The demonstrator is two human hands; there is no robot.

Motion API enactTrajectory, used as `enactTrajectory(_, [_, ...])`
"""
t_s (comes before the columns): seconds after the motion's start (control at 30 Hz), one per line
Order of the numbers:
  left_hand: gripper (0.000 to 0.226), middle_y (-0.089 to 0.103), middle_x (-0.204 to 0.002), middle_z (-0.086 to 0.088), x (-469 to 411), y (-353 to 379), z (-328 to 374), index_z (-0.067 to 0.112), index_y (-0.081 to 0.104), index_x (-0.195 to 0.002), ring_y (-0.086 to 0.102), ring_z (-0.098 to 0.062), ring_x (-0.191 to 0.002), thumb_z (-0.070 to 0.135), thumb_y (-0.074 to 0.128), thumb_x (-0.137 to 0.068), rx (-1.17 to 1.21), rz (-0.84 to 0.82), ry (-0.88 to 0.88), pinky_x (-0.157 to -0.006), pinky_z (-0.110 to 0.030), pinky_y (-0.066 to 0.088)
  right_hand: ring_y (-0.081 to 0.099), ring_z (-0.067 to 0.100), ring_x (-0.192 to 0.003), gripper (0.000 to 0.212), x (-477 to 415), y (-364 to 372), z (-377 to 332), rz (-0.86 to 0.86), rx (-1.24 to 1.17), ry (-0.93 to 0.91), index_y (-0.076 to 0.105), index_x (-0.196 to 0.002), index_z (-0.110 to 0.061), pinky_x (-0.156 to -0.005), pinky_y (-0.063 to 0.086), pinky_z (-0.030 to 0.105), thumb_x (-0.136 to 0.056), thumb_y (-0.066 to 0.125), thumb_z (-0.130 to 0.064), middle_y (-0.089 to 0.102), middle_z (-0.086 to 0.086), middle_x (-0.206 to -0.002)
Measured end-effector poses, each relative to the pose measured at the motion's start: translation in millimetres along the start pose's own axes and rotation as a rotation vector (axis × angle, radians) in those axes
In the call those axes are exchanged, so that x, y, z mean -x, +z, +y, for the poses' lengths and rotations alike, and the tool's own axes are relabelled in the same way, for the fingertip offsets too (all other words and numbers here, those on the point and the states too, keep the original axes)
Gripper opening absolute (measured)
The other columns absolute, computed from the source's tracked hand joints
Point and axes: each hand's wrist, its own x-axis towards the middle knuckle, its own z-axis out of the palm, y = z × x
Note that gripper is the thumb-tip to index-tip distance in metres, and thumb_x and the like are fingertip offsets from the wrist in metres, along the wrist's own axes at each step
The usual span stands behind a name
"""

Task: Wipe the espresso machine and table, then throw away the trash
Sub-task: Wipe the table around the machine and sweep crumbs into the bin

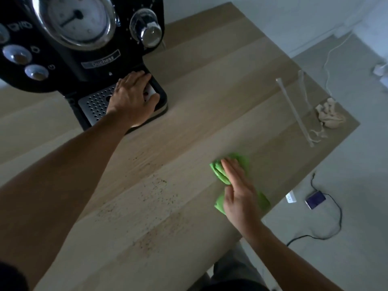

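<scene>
A black espresso machine (84, 49) with a round gauge stands at the back left of the wooden table (189, 101). My left hand (132, 99) rests on the right side of its perforated drip tray (94, 106), fingers curled over the tray's edge. My right hand (239, 192) lies flat, fingers together, pressing a green cloth (220, 171) onto the table near its right edge. Dark coffee grounds (159, 192) are scattered on the wood between my arms. At the far right corner lie a crumpled beige napkin (329, 114) and two clear straw wrappers (294, 110).
The table's right edge runs diagonally just past the cloth. On the grey floor beyond it are a white power strip (291, 197), a small dark device (315, 199) with a black cable, and a white cable (333, 57) by the wall.
</scene>
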Motion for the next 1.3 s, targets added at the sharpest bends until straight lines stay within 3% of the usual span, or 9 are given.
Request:
enactTrajectory(0.2, [0.059, 0.032, -0.151, -0.008, -1.3, 0.0, -1.7, 0.011, 0.037, -0.144, 0.026, -0.028, -0.139, 0.037, 0.048, -0.092, -0.012, 0.010, 0.008, -0.116, -0.042, 0.019, 0.033, 0.021, -0.136, 0.062, 50.5, 24.7, -39.6, -0.127, 0.172, 0.016, 0.037, -0.140, -0.012, -0.105, 0.035, 0.050, -0.078, 0.036, -0.014, 0.042, 0.007, -0.144])
enactTrajectory(0.33, [0.059, 0.033, -0.151, -0.010, -1.6, -1.4, -1.4, 0.010, 0.038, -0.143, 0.027, -0.028, -0.139, 0.037, 0.049, -0.092, -0.011, 0.013, 0.017, -0.115, -0.040, 0.019, 0.027, 0.017, -0.138, 0.063, 48.0, 56.9, -82.1, -0.204, 0.120, 0.019, 0.034, -0.141, -0.015, -0.104, 0.038, 0.052, -0.078, 0.036, -0.017, 0.039, 0.004, -0.146])
enactTrajectory(0.5, [0.065, 0.035, -0.150, -0.008, -0.4, -3.3, 0.0, 0.011, 0.040, -0.142, 0.028, -0.027, -0.139, 0.044, 0.044, -0.086, 0.007, 0.007, -0.016, -0.115, -0.038, 0.019, 0.033, 0.019, -0.136, 0.056, 18.6, 72.1, -96.2, -0.004, -0.206, 0.041, 0.042, -0.137, -0.009, -0.107, 0.031, 0.037, -0.081, 0.035, -0.008, 0.039, 0.006, -0.144])
enactTrajectory(0.63, [0.074, 0.038, -0.148, -0.009, -2.5, 0.6, -2.4, 0.011, 0.043, -0.141, 0.031, -0.027, -0.138, 0.052, 0.036, -0.080, 0.020, 0.005, -0.017, -0.115, -0.041, 0.022, 0.045, 0.026, -0.128, 0.057, -43.9, 89.7, -86.7, 0.002, -0.055, 0.109, 0.050, -0.130, -0.002, -0.104, 0.039, 0.045, -0.078, 0.032, -0.013, 0.050, 0.014, -0.136])
enactTrajectory(0.73, [0.081, 0.038, -0.148, -0.009, -4.9, 3.0, -6.3, 0.011, 0.043, -0.141, 0.031, -0.026, -0.139, 0.056, 0.028, -0.075, 0.023, -0.003, -0.006, -0.114, -0.045, 0.024, 0.050, 0.029, -0.124, 0.052, -77.4, 111.5, -99.9, -0.137, 0.008, -0.010, 0.052, -0.127, 0.000, -0.102, 0.037, 0.057, -0.079, 0.040, -0.012, 0.056, 0.017, -0.130])
enactTrajectory(0.87, [0.084, 0.035, -0.151, -0.008, -6.0, 4.4, -9.1, 0.012, 0.041, -0.142, 0.031, -0.027, -0.139, 0.057, 0.025, -0.073, 0.037, -0.012, -0.011, -0.114, -0.045, 0.023, 0.048, 0.029, -0.127, 0.057, -94.4, 124.6, -100.9, -0.272, 0.026, -0.214, 0.050, -0.129, 0.000, -0.101, 0.039, 0.056, -0.074, 0.063, -0.001, 0.053, 0.017, -0.133])
enactTrajectory(1.0, [0.089, 0.029, -0.154, -0.003, -7.2, 2.9, -6.5, 0.016, 0.035, -0.145, 0.027, -0.026, -0.140, 0.060, 0.022, -0.069, 0.049, -0.054, -0.028, -0.116, -0.041, 0.019, 0.044, 0.027, -0.130, 0.057, -93.7, 115.8, -96.6, -0.407, -0.002, -0.456, 0.048, -0.131, -0.003, -0.103, 0.037, 0.052, -0.076, 0.062, 0.000, 0.050, 0.014, -0.137])
enactTrajectory(1.13, [0.080, 0.029, -0.154, -0.004, -5.3, 4.2, -6.9, 0.016, 0.035, -0.146, 0.027, -0.026, -0.140, 0.056, 0.029, -0.076, 0.034, -0.049, -0.024, -0.116, -0.041, 0.019, 0.031, 0.019, -0.138, 0.055, -94.1, 98.2, -85.1, -0.660, -0.072, -0.619, 0.042, -0.139, -0.010, -0.113, 0.022, 0.046, -0.086, 0.055, -0.001, 0.039, 0.006, -0.147])
enactTrajectory(1.3, [0.075, 0.029, -0.154, -0.005, -5.2, 5.0, -7.8, 0.015, 0.035, -0.146, 0.026, -0.025, -0.140, 0.050, 0.032, -0.080, 0.023, -0.036, -0.004, -0.116, -0.039, 0.017, 0.035, 0.013, -0.135, 0.053, -51.3, 69.8, -59.8, -0.603, -0.037, -0.605, 0.046, -0.136, -0.014, -0.110, 0.029, 0.038, -0.083, 0.037, -0.015, 0.046, 0.001, -0.142])
